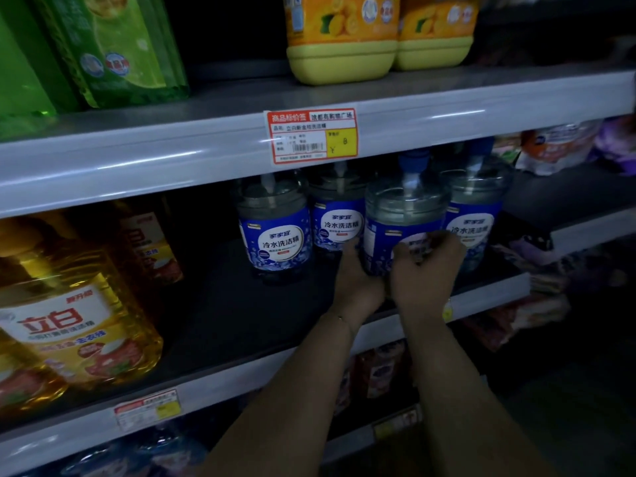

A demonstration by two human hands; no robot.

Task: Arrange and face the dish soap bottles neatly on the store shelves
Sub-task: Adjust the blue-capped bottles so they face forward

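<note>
Gripping the front bottle [402,215] on the middle shelf [241,383] with left hand [358,280] and right hand [426,270] curled round its label, seemingly mid-facing beside three neighbours [275,242] already faced, with lining up yet to do.

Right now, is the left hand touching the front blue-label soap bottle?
Touching. Head view shows the left hand gripping the front blue-label soap bottle low down.

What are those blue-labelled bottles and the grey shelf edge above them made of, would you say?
The front blue-label bottle looks like clear plastic: its upper part is see-through and softly shiny. Its label looks like glossy printed film. The shelf edge seems painted metal or plastic, pale grey with long bright glints; the picture cannot settle which.
</note>
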